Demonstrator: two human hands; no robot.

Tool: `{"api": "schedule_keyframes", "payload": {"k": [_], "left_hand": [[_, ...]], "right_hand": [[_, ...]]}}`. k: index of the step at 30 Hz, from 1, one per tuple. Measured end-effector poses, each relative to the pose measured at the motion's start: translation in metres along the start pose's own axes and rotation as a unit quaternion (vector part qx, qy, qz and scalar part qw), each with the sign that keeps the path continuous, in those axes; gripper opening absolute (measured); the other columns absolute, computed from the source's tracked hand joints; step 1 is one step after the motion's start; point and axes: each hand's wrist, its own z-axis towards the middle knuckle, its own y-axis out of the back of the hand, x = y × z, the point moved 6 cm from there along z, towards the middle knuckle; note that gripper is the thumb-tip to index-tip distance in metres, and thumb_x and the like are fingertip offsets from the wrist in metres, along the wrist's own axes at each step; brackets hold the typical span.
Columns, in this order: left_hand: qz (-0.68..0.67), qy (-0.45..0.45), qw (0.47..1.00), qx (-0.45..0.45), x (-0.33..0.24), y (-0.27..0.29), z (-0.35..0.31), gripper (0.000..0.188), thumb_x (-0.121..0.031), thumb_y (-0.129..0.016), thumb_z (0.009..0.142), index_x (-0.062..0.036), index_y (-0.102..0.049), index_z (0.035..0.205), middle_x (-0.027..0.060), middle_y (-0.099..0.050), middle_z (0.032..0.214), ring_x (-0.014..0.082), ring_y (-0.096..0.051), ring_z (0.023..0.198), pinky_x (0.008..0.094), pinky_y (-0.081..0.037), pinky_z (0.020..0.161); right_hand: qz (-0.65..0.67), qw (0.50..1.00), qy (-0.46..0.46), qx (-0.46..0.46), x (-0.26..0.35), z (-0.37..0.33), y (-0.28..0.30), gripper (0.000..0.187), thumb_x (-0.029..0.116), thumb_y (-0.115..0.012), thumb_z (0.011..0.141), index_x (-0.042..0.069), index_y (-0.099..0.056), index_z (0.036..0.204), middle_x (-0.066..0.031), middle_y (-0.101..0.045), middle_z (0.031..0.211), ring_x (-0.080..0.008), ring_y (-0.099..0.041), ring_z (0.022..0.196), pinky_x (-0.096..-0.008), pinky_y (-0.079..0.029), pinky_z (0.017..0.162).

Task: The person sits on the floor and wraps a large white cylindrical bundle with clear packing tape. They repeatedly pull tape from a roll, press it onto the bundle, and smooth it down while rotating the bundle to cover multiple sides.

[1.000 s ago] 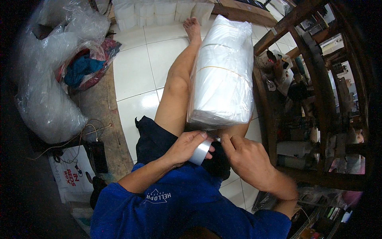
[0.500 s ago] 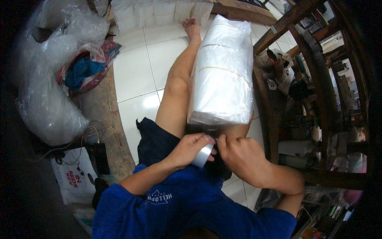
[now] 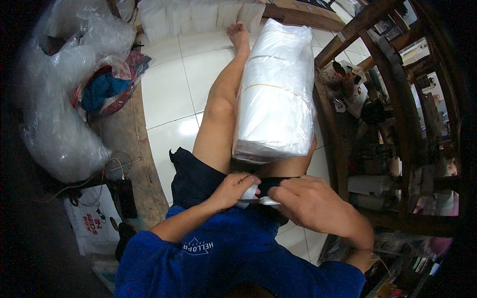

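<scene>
My left hand [image 3: 232, 189] is closed around a roll of whitish tape [image 3: 249, 192] just above my lap. From the roll a narrow strip, seen nearly edge-on, runs across to my right hand [image 3: 312, 201]. Its blurred fingers are closed on the tape's pale free end [image 3: 270, 201]. Beyond my hands a large bundle of clear plastic bags [image 3: 276, 116], with a thin yellowish band round it, lies lengthwise over my right leg. Neither hand touches the bundle.
Large clear sacks [image 3: 64, 114] of plastic fill the left side beside a wooden board [image 3: 131, 129]. Several stacks of plastic bags [image 3: 194, 16] stand at the far edge of the tiled floor. A dark wooden frame [image 3: 397, 74] with cluttered shelves rises close on the right.
My right hand has moved right, away from the roll, and a strip now stretches between my hands. The roll has turned in my left hand. The bundle has shifted slightly.
</scene>
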Motion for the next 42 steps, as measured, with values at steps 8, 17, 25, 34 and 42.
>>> {"api": "schedule_keyframes", "payload": {"k": [8, 17, 25, 34, 42], "left_hand": [[-0.006, -0.117, 0.993, -0.005, 0.025, 0.020, -0.003, 0.029, -0.020, -0.050, 0.102, -0.0011, -0.063, 0.121, 0.0081, -0.069, 0.100, 0.0180, -0.066, 0.089, 0.0301, -0.052, 0.081], [0.100, 0.105, 0.988, -0.054, -0.016, 0.013, -0.020, 0.030, -0.021, -0.051, 0.100, 0.0008, -0.063, 0.117, 0.0141, -0.070, 0.106, 0.0227, -0.067, 0.099, 0.0343, -0.053, 0.086], [-0.008, 0.033, 0.998, -0.046, -0.001, 0.011, -0.018, 0.027, -0.018, -0.051, 0.101, 0.0036, -0.063, 0.112, 0.0135, -0.070, 0.102, 0.0208, -0.072, 0.083, 0.0312, -0.056, 0.074], [-0.120, 0.064, 0.990, -0.034, -0.024, 0.019, -0.038, 0.036, -0.028, -0.049, 0.104, 0.0039, -0.059, 0.117, 0.0196, -0.070, 0.100, 0.0231, -0.070, 0.078, 0.0362, -0.058, 0.075], [-0.151, -0.062, 0.982, -0.097, -0.077, 0.057, -0.087, 0.027, -0.022, -0.053, 0.101, 0.0010, -0.058, 0.115, 0.0222, -0.069, 0.099, 0.0265, -0.070, 0.079, 0.0397, -0.059, 0.075]], "right_hand": [[0.179, 0.971, 0.118, -0.102, -0.026, 0.051, -0.033, 0.024, 0.007, -0.060, 0.086, 0.002, -0.050, 0.107, -0.0208, -0.059, 0.098, -0.0415, -0.061, 0.095, -0.0476, -0.050, 0.081], [0.095, 0.985, 0.051, -0.132, -0.054, 0.060, -0.086, 0.032, 0.005, -0.061, 0.084, 0.002, -0.055, 0.115, -0.0199, -0.060, 0.106, -0.0396, -0.062, 0.100, -0.0447, -0.051, 0.086], [0.101, 0.977, 0.060, -0.179, -0.073, 0.057, -0.098, 0.036, 0.002, -0.067, 0.078, 0.002, -0.060, 0.114, -0.0156, -0.063, 0.109, -0.0362, -0.063, 0.101, -0.0424, -0.052, 0.088], [0.203, 0.901, -0.026, -0.382, -0.100, -0.059, -0.021, 0.027, 0.010, -0.063, 0.090, 0.000, -0.061, 0.115, -0.0083, -0.066, 0.101, -0.0204, -0.066, 0.085, -0.0359, -0.053, 0.073], [0.051, 0.718, -0.502, -0.479, -0.378, -0.185, -0.041, 0.047, 0.034, -0.049, 0.103, -0.003, -0.054, 0.131, -0.0255, -0.060, 0.124, -0.0405, -0.058, 0.113, -0.0463, -0.044, 0.099]]}}
